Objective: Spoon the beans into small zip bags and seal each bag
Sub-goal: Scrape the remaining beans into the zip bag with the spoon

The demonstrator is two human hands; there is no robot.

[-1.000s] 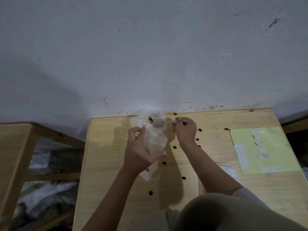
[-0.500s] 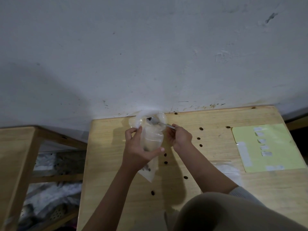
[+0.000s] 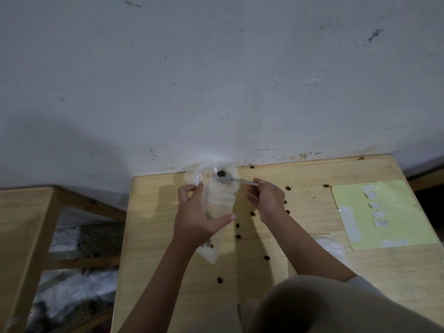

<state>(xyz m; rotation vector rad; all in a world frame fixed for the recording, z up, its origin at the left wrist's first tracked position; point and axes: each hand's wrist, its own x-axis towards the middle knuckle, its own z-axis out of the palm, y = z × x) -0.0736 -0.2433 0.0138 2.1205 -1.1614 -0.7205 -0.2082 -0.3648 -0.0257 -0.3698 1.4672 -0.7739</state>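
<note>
Above the pale wooden table (image 3: 300,255), the left hand (image 3: 194,219) grips a clear plastic zip bag (image 3: 217,198) upright around its middle, probably so the mouth gapes wide. The right hand (image 3: 266,200) pinches the handle of a small metal spoon (image 3: 228,179), its bowl of dark beans (image 3: 221,173) poised over the opening for tipping. Several loose beans lie scattered on the table; a few sit low in the bag.
</note>
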